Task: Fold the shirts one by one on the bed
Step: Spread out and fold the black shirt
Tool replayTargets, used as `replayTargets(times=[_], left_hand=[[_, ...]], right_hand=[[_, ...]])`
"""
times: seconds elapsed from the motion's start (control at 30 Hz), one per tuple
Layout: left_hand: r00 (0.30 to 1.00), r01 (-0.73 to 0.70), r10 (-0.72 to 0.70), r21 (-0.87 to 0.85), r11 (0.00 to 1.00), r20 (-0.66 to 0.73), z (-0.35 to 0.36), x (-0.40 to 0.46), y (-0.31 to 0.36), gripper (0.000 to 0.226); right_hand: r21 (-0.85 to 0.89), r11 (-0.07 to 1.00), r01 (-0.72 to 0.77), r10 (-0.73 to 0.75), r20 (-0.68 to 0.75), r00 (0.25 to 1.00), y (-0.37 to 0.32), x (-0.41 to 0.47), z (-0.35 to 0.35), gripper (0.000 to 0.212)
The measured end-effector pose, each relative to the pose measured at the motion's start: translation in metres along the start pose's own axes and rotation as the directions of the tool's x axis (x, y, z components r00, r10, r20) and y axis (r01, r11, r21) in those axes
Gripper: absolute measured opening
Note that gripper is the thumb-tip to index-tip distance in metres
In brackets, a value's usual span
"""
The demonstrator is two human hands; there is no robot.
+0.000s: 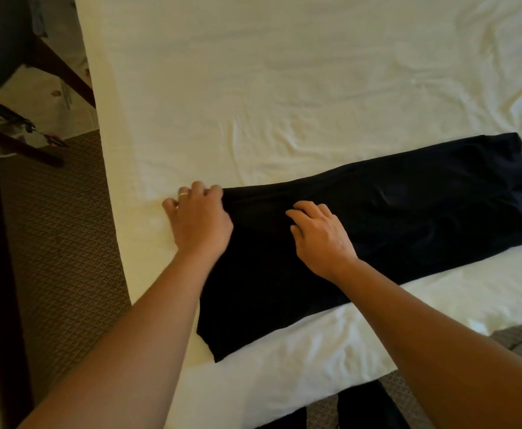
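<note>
While the dark shirt [377,218] ran lengthwise rightward from its near-left end, the left hand [199,221] pinched that end's corner (right hand [318,239] lay flat, grasping nothing).

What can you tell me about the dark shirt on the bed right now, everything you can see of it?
The dark shirt looks black or deep navy, a soft, thin fabric. It lies flat as a long narrow strip, apparently already folded lengthwise, running slantwise across the white bed sheet near the bed's front edge. Its far right end is bunched and layered; its near left end is squared off. The left hand holds its upper left corner with curled fingers; the right hand rests on its middle.
</note>
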State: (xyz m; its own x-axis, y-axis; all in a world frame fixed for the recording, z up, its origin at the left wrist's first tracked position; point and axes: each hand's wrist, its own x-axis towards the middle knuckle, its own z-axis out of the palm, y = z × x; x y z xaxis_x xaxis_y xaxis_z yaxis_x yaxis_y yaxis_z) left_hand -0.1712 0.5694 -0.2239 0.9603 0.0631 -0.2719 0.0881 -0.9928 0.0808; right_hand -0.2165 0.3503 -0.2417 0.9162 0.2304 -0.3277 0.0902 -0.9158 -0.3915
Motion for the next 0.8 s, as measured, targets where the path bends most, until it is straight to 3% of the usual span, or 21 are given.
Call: replayTargets(times=[0.1, 0.2, 0.27, 0.33, 0.4, 0.47, 0.6, 0.7, 0.8], left_hand=[[0.941, -0.335, 0.333, -0.020, 0.942, -0.054, 0.016, -0.019, 0.031, 0.043], [0.952, -0.246, 0.247, -0.031, 0.969, 0.182, 0.034, -0.022, 0.028, 0.057], [0.956, -0.196, 0.180, 0.051, 0.979, 0.230, 0.037, -0.018, 0.027, 0.060], [0.968, -0.143, 0.122, 0.084, 0.986, 0.219, 0.032, -0.016, 0.042, 0.060], [0.986, -0.068, 0.063, 0.031, 0.997, 0.154, 0.025, -0.021, 0.064, 0.059], [0.996, -0.074, 0.079, -0.080, 0.994, 0.050, 0.027, -0.029, 0.089, 0.057], [0.988, -0.150, 0.152, -0.165, 0.975, 0.001, 0.043, -0.047, 0.151, 0.064], [0.985, -0.120, 0.127, -0.072, 0.990, 0.114, 0.064, -0.055, 0.186, 0.074], [0.983, -0.107, 0.104, 0.016, 0.994, 0.150, 0.081, -0.054, 0.188, 0.079]], right_hand=[[0.075, 0.997, 0.005, -0.004, -0.022, 1.000, 0.005, 0.001, -0.003, 0.039], [0.225, 0.974, 0.002, -0.003, 0.006, 1.000, 0.013, 0.000, -0.012, 0.036], [0.310, 0.951, 0.014, -0.024, 0.029, 0.999, 0.020, -0.002, -0.017, 0.034], [0.355, 0.934, 0.035, -0.022, -0.042, 0.999, 0.027, -0.006, -0.020, 0.031], [0.272, 0.959, 0.084, -0.028, -0.203, 0.979, 0.035, -0.012, -0.018, 0.026], [0.175, 0.983, 0.051, -0.003, -0.267, 0.964, 0.054, -0.017, -0.019, 0.028], [-0.088, 0.996, -0.026, 0.020, -0.072, 0.997, 0.117, -0.023, -0.031, 0.051], [-0.307, 0.951, 0.039, -0.023, 0.054, 0.998, 0.174, -0.029, -0.042, 0.066], [-0.392, 0.920, 0.021, 0.003, 0.062, 0.998, 0.240, -0.040, -0.056, 0.071]])
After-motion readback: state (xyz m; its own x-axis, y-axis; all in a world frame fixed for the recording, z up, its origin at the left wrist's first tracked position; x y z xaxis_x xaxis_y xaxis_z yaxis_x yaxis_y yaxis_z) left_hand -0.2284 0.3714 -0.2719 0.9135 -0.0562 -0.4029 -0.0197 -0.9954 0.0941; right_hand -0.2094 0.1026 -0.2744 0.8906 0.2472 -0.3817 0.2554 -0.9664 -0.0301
